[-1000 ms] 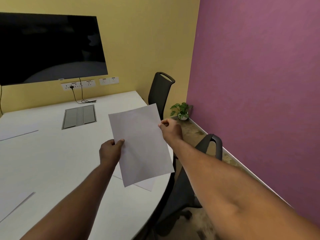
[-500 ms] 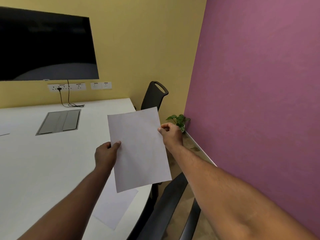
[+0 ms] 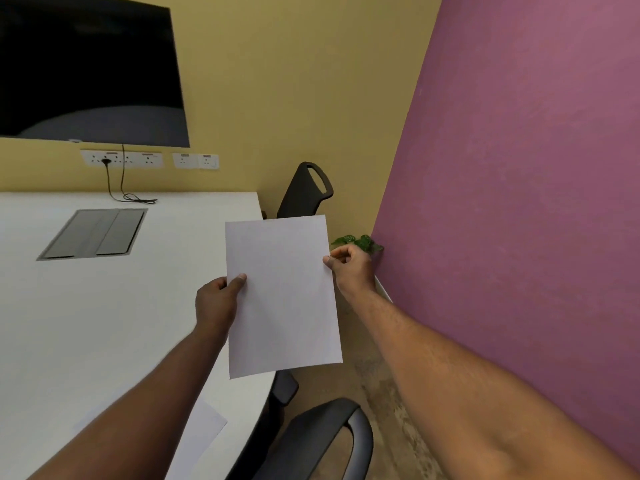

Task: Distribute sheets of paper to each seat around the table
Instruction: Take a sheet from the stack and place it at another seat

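Observation:
I hold a blank white sheet of paper (image 3: 282, 296) upright in the air over the right edge of the white table (image 3: 104, 323). My left hand (image 3: 218, 299) pinches its left edge and my right hand (image 3: 349, 268) pinches its right edge. Another sheet (image 3: 199, 434) lies flat on the table near the bottom, partly hidden by my left forearm, in front of the near black chair (image 3: 322, 441). A second black chair (image 3: 304, 190) stands at the table's far right corner, behind the held sheet.
A dark screen (image 3: 86, 67) hangs on the yellow wall above wall sockets (image 3: 121, 158) with a plugged cable. A grey cable hatch (image 3: 93, 233) sits in the tabletop. A small green plant (image 3: 360, 242) stands by the purple wall (image 3: 519, 202). A narrow floor strip runs between table and wall.
The view has moved forward along the table's right side. The near chair and the lying sheet have slid lower in the frame. Both hands keep their hold on the sheet.

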Motion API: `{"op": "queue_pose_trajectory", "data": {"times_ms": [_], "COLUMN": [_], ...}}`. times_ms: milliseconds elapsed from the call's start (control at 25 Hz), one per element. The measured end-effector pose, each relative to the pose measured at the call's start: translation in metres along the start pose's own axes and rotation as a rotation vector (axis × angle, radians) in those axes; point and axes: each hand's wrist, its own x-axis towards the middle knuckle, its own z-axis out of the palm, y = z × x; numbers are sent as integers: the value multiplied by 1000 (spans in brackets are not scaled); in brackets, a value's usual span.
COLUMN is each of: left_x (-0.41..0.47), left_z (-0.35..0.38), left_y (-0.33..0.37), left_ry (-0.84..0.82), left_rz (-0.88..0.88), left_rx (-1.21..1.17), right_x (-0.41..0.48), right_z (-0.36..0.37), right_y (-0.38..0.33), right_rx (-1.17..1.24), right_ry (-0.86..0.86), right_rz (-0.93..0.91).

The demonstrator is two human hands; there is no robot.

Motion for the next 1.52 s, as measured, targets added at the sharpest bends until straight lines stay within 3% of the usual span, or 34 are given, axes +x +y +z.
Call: {"op": "queue_pose_trajectory", "data": {"times_ms": [480,760,1000,1520], "left_x": [72,131,238,493], "left_z": [144,205,221,227], "left_y": [-3,38,44,79], "left_ry": [311,480,618,755], "left_rz": [-63,-42,-37,-73], "left_rx": [-10,-55,-77,-197], "right_x": [203,329,434,650], "right_z": [10,38,125,338], "right_y": [72,57,41,-14], "right_rx": [26,85,144,155], "right_ry": [-310,-484,-590,-800], "right_rz": [-84,-146,-173,-221]}}
